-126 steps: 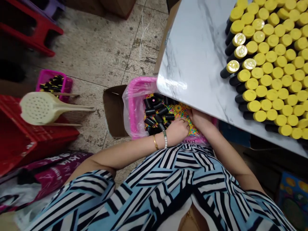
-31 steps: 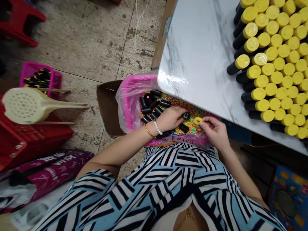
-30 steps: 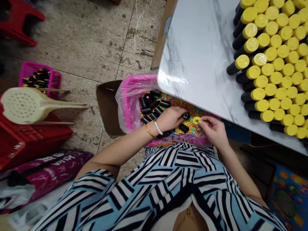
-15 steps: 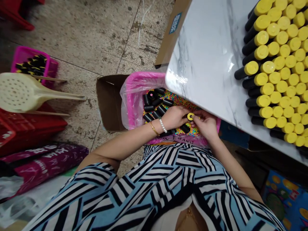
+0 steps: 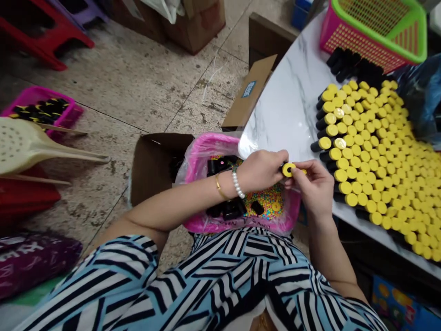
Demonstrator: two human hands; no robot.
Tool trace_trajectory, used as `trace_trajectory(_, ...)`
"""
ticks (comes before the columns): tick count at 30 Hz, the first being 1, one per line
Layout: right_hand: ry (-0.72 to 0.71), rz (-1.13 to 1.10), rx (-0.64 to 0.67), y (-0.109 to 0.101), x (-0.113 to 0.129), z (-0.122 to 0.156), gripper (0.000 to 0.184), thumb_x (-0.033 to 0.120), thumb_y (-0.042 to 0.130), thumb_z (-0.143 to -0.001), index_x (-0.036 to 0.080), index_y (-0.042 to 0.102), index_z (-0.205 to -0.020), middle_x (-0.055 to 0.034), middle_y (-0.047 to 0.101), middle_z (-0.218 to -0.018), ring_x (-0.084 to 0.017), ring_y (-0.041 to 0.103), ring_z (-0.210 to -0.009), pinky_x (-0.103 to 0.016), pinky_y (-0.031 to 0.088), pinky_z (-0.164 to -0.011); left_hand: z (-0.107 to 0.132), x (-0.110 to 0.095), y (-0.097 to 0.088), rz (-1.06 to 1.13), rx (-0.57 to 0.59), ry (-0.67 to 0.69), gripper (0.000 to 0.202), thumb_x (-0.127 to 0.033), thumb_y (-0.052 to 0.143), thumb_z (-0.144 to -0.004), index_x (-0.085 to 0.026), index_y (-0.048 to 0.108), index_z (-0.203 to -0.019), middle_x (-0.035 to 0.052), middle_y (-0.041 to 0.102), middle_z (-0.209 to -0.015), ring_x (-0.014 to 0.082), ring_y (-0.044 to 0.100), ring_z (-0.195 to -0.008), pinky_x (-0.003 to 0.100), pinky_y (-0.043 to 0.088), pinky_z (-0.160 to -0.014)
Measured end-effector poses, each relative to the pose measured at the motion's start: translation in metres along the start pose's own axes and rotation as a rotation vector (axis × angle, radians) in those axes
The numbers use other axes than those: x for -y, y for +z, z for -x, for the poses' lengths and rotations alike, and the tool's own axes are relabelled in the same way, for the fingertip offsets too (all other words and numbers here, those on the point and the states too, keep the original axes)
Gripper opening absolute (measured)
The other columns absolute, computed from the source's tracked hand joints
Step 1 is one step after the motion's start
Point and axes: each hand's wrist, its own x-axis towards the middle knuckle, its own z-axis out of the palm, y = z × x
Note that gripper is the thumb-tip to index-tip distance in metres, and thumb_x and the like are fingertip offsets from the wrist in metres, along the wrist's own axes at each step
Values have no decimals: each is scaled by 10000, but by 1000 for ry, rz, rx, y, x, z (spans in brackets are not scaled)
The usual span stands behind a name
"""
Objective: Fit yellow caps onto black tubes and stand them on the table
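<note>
My left hand (image 5: 260,170), wearing a pearl bracelet and a gold bangle, is closed on a black tube with a yellow ring end (image 5: 288,170) that has a dark hole in the middle. The thumb of my right hand (image 5: 315,186) touches the ring's edge, and a small yellow piece (image 5: 303,171) shows between that hand's closed fingers. Both hands are above a pink basin (image 5: 292,214) lined with clear plastic, beside the table corner. In the basin lie small multicoloured beads (image 5: 267,207) and several black tubes (image 5: 234,209); my left forearm hides part of them.
On the white marbled table (image 5: 285,101) many yellow-capped black tubes (image 5: 375,161) stand packed together. Behind them is a pink and green basket (image 5: 361,41). An open cardboard box (image 5: 151,161) adjoins the basin. Further left are a pink basket of tubes (image 5: 65,117) and a cream stool (image 5: 37,147).
Both hands have risen from the beads towards the table corner, with the yellow-ringed tube still between them. The view has tilted up, bringing more of the table and the basket into sight.
</note>
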Motion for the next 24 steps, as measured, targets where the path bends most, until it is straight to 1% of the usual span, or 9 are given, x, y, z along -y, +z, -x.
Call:
trace_trajectory(2,37,-31,13,0,-3,-18,156,327,764,-846,212,680,-910,27,714,-687,-118,658,-501,-246,591,-530,-15,8,2,72,11,-44,243,-224,720,-811,-117,676,-1025,8,704,-689,135,639,-622,234,424,-590)
trace_trajectory(5,62,-59,40,0,-7,-30,155,317,754,-850,201,661,-894,38,688,-620,-107,629,-476,-225,551,-504,-20,13,-4,264,32,-100,270,-201,722,-775,-126,721,-1034,-3,712,-669,119,644,-608,223,447,-594)
trace_trajectory(8,65,-53,55,1,-4,-28,146,306,745,-857,207,646,-897,47,659,-586,-102,600,-466,-218,510,-491,-16,12,-13,521,141,-176,241,-278,656,-857,-165,761,-1042,-2,715,-642,105,649,-558,205,457,-537)
trace_trajectory(11,91,-40,60,2,1,-25,158,321,754,-855,221,637,-891,36,669,-647,-108,609,-512,-243,524,-528,-15,11,-12,778,254,-252,321,-391,560,-961,-153,774,-982,34,731,-659,91,637,-496,192,461,-466)
trace_trajectory(15,111,17,54,2,3,-26,176,358,751,-861,237,633,-913,13,697,-772,-122,645,-595,-268,550,-582,-17,10,-3,978,227,-314,303,-340,533,-996,-137,759,-996,53,748,-740,83,662,-541,185,524,-497)
trace_trajectory(18,103,18,75,0,0,-27,190,371,747,-863,244,614,-911,38,662,-697,-116,619,-567,-250,528,-562,-16,8,1,954,255,-322,312,-307,495,-1021,-140,746,-1102,48,734,-723,97,667,-552,220,549,-522)
trace_trajectory(20,108,-5,106,-3,-2,-28,199,377,749,-859,242,609,-900,57,630,-628,-111,584,-520,-243,510,-536,-11,6,2,861,238,-311,358,-316,464,-1038,-148,692,-1256,28,708,-675,104,648,-534,233,534,-518)
trace_trajectory(22,111,-37,123,-4,-5,-30,211,386,757,-850,234,619,-896,61,627,-606,-106,560,-490,-238,499,-517,-5,5,5,682,119,-250,430,-347,527,-1015,-162,598,-1397,1,677,-659,109,623,-548,246,526,-552)
trace_trajectory(24,104,-70,114,-5,-8,-31,237,396,781,-827,218,638,-891,53,648,-628,-99,560,-492,-230,492,-512,-1,5,9,459,-60,-118,541,-368,701,-913,-172,591,-1406,12,671,-767,125,626,-664,277,540,-663)
